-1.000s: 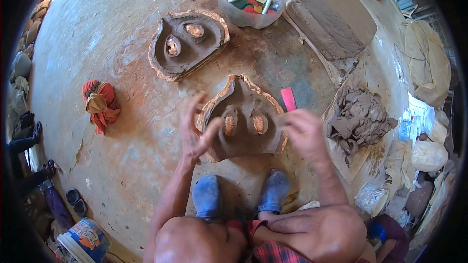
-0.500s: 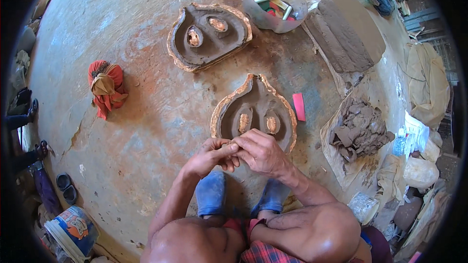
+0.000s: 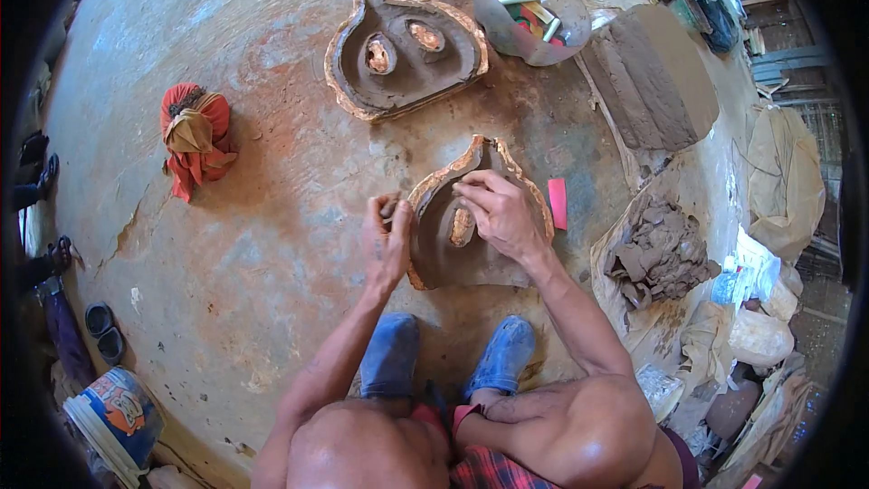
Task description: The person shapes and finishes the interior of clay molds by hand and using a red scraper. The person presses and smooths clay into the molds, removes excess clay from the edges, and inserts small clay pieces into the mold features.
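Observation:
In front of my feet lies a mould [image 3: 417, 272] with a rough orange rim, lined with dark wet clay. One oval orange-topped bump shows inside it; my right hand covers the area to its right. My left hand [image 3: 386, 249] is at the mould's left side, its fingers closed round a small lump of clay [image 3: 388, 210]. My right hand [image 3: 503, 219] reaches over the mould, fingertips pinched near the clay lining at the upper left inner wall. Whatever those fingertips hold is too small to make out.
A second clay-lined mould [image 3: 339, 101] lies farther off. Beside it stand a translucent tub [image 3: 507, 36] of tools and a big clay block [image 3: 644, 77]. A pink strip [image 3: 558, 204], a clay heap [image 3: 661, 249], a red cloth bundle [image 3: 196, 140] and a bucket [image 3: 118, 421] surround me.
My hands were together at the mould's near edge and have come apart. The left moved up to the mould's left side; the right moved up over its inside.

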`<action>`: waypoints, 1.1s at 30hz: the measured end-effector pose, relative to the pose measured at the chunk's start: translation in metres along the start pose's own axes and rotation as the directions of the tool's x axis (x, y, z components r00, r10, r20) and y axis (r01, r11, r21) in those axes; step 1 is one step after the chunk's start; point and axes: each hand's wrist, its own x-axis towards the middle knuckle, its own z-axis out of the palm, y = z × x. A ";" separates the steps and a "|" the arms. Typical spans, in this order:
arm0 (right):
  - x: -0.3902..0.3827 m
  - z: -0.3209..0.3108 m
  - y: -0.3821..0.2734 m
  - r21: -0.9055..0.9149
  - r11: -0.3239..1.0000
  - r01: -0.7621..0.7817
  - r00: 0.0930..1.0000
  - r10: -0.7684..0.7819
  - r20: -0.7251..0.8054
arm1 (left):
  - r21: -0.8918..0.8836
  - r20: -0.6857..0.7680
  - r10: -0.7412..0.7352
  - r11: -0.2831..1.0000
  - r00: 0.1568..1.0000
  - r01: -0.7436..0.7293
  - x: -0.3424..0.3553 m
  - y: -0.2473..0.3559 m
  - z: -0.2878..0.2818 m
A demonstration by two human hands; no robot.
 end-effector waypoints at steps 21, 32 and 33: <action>0.040 0.004 0.007 -0.498 0.830 -0.251 0.966 0.251 -0.068 | 0.131 0.032 0.062 0.989 0.998 -0.065 -0.002 -0.010 0.011; 0.040 -0.009 0.031 -0.580 0.777 -0.244 0.957 0.291 -0.013 | 0.141 0.033 0.077 0.987 0.996 -0.081 -0.001 -0.003 0.014; 0.039 -0.009 0.034 -0.580 0.787 -0.210 0.965 0.262 0.006 | 0.139 0.038 0.075 0.987 0.996 -0.080 -0.001 -0.004 0.016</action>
